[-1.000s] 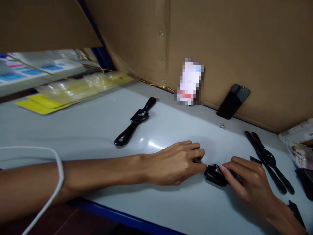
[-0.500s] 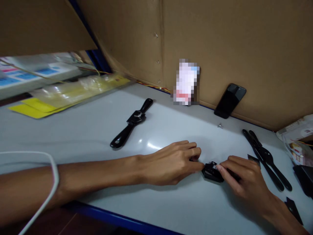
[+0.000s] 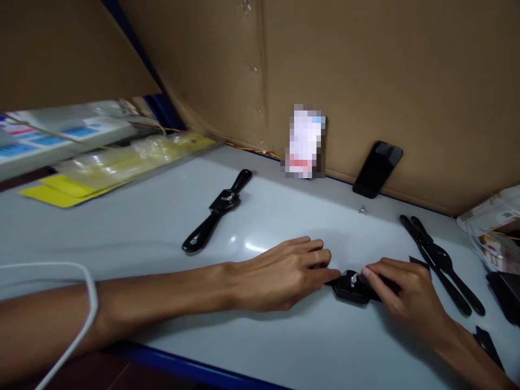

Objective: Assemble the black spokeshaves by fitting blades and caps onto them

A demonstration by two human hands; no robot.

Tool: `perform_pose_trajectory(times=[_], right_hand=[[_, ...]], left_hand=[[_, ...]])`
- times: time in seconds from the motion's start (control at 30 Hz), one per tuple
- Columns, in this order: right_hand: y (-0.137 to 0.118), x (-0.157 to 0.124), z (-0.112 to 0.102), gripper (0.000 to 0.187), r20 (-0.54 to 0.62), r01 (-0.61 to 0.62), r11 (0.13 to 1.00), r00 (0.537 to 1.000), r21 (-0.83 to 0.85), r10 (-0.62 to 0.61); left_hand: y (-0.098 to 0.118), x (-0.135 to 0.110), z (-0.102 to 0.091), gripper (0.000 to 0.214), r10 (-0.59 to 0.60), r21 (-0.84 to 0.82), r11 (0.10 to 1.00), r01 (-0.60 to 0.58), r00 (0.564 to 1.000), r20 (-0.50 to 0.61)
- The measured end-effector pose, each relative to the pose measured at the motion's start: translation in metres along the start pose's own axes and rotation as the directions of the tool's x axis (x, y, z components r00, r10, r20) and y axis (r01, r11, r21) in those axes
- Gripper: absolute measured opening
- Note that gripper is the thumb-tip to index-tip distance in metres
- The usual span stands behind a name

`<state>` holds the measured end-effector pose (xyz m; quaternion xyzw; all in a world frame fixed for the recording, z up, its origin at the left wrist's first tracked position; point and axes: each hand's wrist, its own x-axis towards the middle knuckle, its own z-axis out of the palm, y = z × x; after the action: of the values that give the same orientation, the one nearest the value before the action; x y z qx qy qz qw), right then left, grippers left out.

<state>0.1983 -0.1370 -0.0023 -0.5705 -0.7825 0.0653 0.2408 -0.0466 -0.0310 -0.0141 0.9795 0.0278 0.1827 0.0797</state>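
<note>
A black spokeshave [image 3: 350, 292] with a silver wing screw [image 3: 353, 279] on its body lies low over the table between my hands. My left hand [image 3: 294, 273] has its fingers curled round the handle at the left, most of which is hidden. At the other side my right hand [image 3: 406, 287] covers the right handle, its thumb and forefinger pinched close beside the wing screw. Whether those fingertips touch the screw I cannot tell. Another spokeshave [image 3: 221, 203], complete with a screw, rests on the table beyond my left forearm.
To the right lie more black spokeshave bodies [image 3: 442, 260] and a dark flat piece [image 3: 487, 346]. A loose wing screw [image 3: 362, 210] sits near two phones [image 3: 377, 169] leaning on the cardboard wall. Yellow sheets in plastic [image 3: 93, 179] are at left; a white cable [image 3: 91, 295] crosses my left forearm.
The right thumb and forefinger have shifted slightly off the wing screw, which shows more fully at a different angle. More of the spokeshave body is visible. The view has tilted a little.
</note>
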Motion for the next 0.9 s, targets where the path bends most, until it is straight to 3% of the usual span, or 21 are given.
perform_pose_trajectory(times=[0.23, 0.4, 0.6, 0.8, 0.9], right_hand=[[-0.002, -0.003, -0.004, 0.021, -0.047, 0.070, 0.996, 0.997, 0.053, -0.068], [-0.006, -0.003, -0.009, 0.026, -0.037, 0.140, 0.990, 0.990, 0.013, -0.140], [-0.011, -0.004, -0.001, 0.021, 0.015, 0.180, 0.974, 0.983, 0.139, -0.184], [-0.008, -0.004, 0.000, 0.026, -0.037, 0.168, 0.986, 0.985, 0.020, -0.167], [-0.011, -0.004, -0.002, 0.029, -0.009, 0.187, 0.982, 0.982, 0.041, -0.187]], left_hand=[[0.000, -0.001, 0.000, 0.028, -0.007, 0.000, 1.000, 0.007, 1.000, 0.015], [-0.001, 0.000, 0.001, 0.028, -0.004, 0.001, 1.000, 0.004, 1.000, -0.001], [0.000, 0.000, 0.000, 0.029, -0.005, -0.009, 1.000, 0.005, 1.000, 0.012], [0.000, -0.001, 0.002, 0.029, -0.017, 0.011, 1.000, 0.017, 1.000, 0.014], [-0.001, -0.001, 0.002, 0.030, -0.016, 0.006, 1.000, 0.016, 1.000, 0.011]])
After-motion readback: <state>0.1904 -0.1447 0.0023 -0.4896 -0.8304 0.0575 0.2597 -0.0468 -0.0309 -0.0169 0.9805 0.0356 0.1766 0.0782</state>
